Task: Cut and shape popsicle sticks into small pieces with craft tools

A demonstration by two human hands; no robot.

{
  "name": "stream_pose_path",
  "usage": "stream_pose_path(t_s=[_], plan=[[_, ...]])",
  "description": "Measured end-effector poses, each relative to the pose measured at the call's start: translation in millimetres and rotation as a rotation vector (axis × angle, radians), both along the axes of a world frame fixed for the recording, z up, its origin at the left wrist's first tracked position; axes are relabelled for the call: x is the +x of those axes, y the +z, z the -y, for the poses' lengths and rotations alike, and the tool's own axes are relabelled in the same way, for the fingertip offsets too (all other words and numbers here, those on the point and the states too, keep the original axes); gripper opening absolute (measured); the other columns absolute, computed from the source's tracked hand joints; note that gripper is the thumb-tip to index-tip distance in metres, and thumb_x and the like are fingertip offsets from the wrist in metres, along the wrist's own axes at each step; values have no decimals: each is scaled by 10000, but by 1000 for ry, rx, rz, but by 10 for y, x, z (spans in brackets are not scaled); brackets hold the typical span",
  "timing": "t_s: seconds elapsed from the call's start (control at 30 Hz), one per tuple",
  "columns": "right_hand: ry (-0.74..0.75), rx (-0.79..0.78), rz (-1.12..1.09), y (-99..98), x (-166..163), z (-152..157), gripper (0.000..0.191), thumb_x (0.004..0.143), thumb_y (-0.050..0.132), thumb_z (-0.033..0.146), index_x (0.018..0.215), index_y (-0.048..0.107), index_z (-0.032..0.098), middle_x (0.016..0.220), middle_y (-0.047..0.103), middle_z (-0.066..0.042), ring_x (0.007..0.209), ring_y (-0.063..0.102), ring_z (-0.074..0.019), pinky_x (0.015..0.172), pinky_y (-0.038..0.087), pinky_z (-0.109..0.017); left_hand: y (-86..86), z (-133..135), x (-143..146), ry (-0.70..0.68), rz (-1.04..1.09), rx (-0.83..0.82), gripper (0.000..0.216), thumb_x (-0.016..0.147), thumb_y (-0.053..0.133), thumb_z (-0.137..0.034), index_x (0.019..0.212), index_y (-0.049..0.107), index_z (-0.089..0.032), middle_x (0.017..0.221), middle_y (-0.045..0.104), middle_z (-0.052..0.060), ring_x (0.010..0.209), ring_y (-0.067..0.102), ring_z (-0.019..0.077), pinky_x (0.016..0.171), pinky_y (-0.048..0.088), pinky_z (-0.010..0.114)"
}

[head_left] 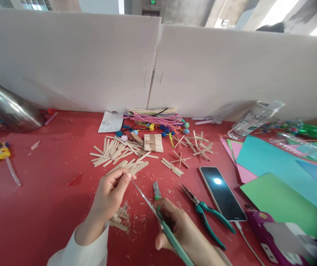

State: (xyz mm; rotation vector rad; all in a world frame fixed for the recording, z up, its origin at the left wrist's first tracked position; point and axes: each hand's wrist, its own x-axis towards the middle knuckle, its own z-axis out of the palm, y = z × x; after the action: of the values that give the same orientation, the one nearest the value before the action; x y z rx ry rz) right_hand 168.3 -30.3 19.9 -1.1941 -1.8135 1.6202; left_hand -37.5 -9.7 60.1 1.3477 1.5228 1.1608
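Note:
My left hand (110, 195) pinches a small wooden stick piece between thumb and fingers, just above the red table (44, 192). My right hand (180, 232) grips teal-handled scissors (158, 212), blades apart, with the long blade pointing up-left toward the pinched stick. Below the left hand lie cut stick bits and shavings (119, 220). A heap of flat wooden craft sticks (116, 153) lies beyond the hands, next to a small panel of glued sticks (153, 142).
Teal pliers (208, 218) and a phone (221, 193) with its cable lie right of the hands. Coloured paper sheets (282, 173) cover the right side, a purple device (277, 240) at the front right. Pipe cleaners (158, 120), a plastic bottle (254, 120) and white partition boards stand behind. A metal vessel (9, 107) sits far left.

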Motion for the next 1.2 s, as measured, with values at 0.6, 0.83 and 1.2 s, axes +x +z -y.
stream_pose_path(t_s=[0.6, 0.83, 1.2], plan=[[-242, -268, -553, -50, -87, 21, 475, 701, 729, 511, 1022, 542, 215, 804, 699, -63, 718, 670, -212, 716, 514, -360, -111, -104, 5, 82, 85, 47, 311, 788, 534, -437, 710, 622, -150, 479, 319, -71, 428, 232, 72, 405, 212, 193], [-521, -172, -734, -74, -85, -31, 385, 786, 595, 564, 939, 485, 228, 674, 671, -24, 364, 340, -69, 365, 268, -209, -152, -157, 42, 64, 82, 58, 273, 780, 544, -407, 703, 612, -154, 481, 303, -74, 428, 248, 79, 393, 193, 195], [-75, -177, -224, 118, 66, 18, 582, 671, 674, 634, 955, 588, 133, 622, 464, 31, 503, 403, -88, 490, 372, -242, -152, -139, 19, 27, 74, 67, 301, 792, 524, -423, 678, 589, -152, 502, 321, -68, 453, 269, 80, 418, 215, 193]])
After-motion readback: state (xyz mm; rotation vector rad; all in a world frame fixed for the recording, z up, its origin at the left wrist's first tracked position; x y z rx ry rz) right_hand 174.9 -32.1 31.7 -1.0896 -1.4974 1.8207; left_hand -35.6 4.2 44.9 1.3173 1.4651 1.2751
